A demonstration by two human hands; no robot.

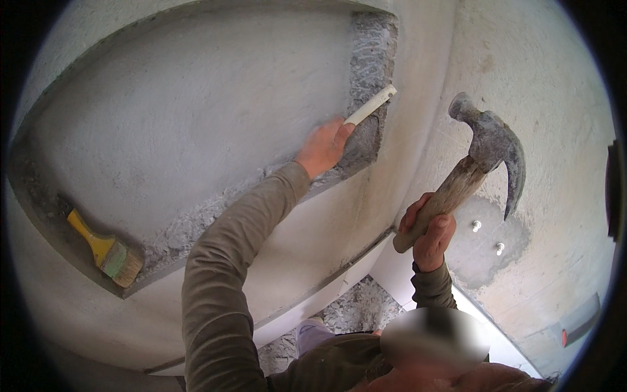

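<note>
A: Starting close in, what is the right hand [434, 243] doing?

B: It is grasping a claw hammer [471, 171], its fingers wrapping around the worn wooden handle near the butt end. The scuffed grey head is standing at the upper end, the round face pointing to the upper left and the claw curving down on the right.

A: And the left hand [323, 149]?

B: That one is reaching farther out, an olive-brown sleeve [222, 261] covering its arm. It is clenching a slim cream-coloured tool [371, 106].

A: Where is that tool sitting?

B: It is sticking out toward the upper right, over a rough, chipped strip [371, 59] that is running down the right side of a grey recess [196, 117]. The hand is hiding the other end, so I cannot tell what that end is touching.

A: Is anything else lying in the recess?

B: A flat brush [101, 247] is lying in the left corner, well apart from both hands, its yellow handle pointing to the upper left and its bristles to the lower right.

A: And beyond?

B: Two white fittings [476, 225] are protruding from a darker patch [470, 261] on the right-hand wall [555, 163]. Down below, grey rubble [366, 304] is littering the floor.
</note>
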